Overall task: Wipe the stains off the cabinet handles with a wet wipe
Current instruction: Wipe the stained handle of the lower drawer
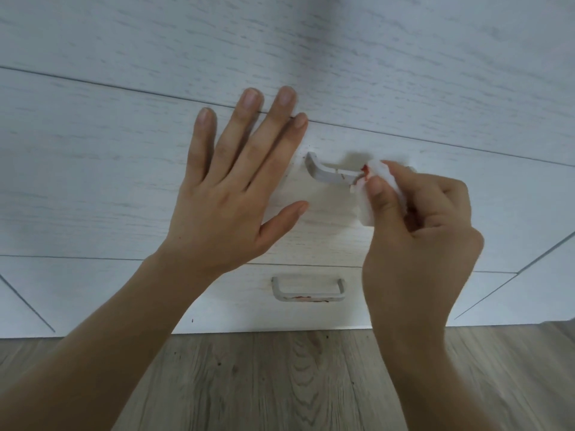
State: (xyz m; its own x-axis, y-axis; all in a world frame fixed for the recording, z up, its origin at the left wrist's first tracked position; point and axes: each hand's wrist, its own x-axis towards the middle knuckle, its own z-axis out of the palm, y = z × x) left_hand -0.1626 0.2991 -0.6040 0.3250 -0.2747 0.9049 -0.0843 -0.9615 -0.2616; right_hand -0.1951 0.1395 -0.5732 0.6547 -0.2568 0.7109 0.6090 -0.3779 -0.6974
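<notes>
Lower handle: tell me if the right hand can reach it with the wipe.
Probably yes: the lower handle lies uncovered below the right hand holding the wipe; the left hand rests higher up.

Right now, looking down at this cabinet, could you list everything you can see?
cabinet: one, white wood grain, fills most of the view
upper handle: one, pale grey, on the middle drawer front, right end hidden by the wipe
lower handle: one, pale grey, on the drawer below, red stains along its bar
wipe: one, white with red smears, at the upper handle's right end
floor: one, grey-brown wood planks, along the bottom
left-hand grip: one, bare, fingers spread over the cabinet front, left of the upper handle
right-hand grip: one, bare, pinching the wipe
</notes>
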